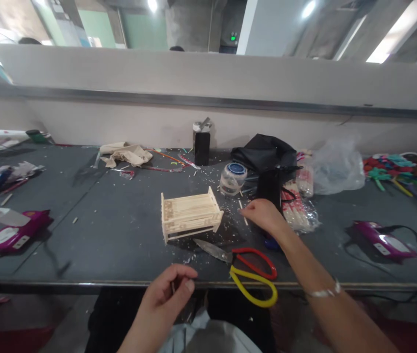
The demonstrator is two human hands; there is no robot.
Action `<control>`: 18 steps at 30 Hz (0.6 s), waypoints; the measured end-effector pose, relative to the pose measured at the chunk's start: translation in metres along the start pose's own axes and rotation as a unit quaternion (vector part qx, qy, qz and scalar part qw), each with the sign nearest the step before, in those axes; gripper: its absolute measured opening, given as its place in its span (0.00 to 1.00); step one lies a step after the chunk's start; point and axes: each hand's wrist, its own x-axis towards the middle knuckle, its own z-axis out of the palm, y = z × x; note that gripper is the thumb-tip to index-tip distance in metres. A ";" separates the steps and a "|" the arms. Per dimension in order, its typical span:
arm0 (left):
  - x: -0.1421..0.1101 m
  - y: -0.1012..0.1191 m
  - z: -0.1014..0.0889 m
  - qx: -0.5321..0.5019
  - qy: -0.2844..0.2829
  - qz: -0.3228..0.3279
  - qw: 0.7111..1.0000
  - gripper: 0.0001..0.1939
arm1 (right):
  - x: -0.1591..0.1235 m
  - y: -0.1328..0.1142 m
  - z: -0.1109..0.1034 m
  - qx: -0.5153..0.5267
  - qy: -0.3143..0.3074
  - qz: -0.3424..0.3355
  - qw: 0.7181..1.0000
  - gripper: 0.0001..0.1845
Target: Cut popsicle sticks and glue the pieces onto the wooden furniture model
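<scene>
My left hand (pixel 169 292) is closed at the table's front edge, thumb against curled fingers. A thin dark sliver shows between them, too small to name. Farther right, my right hand (pixel 265 214) is pinched at a short wooden stick (pixel 245 220); I cannot tell whether the stick is off the table. Between and beyond my hands stands a small bed-like model of wooden sticks (pixel 192 212), with end posts and a slatted top. Large scissors (pixel 230 257) with one red and one yellow handle lie in front of it, the handles reaching over the edge.
Behind the model stand a clear jar with a blue lid (pixel 234 179) and a black box-like object (pixel 202 148). A black bag (pixel 265 152), packs of sticks (pixel 297 206) and a clear plastic bag (pixel 337 166) lie right. Purple glue-gun-like devices or sockets (pixel 383 240) sit farther out. Scraps litter the table.
</scene>
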 end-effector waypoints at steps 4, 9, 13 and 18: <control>0.012 0.015 0.014 -0.041 -0.020 0.012 0.999 0.16 | -0.064 -0.024 0.015 0.108 -0.063 -0.045 0.991 0.15; 0.030 0.017 0.016 -0.021 -0.026 0.104 0.994 0.12 | -0.109 -0.047 0.049 0.258 -0.078 -0.150 0.951 0.07; 0.038 0.013 0.010 0.065 0.004 0.198 0.978 0.08 | -0.107 -0.052 0.057 0.244 -0.049 -0.178 0.952 0.07; 0.047 0.008 0.009 0.064 0.025 0.181 0.981 0.07 | -0.099 -0.050 0.058 0.240 -0.049 -0.176 0.953 0.08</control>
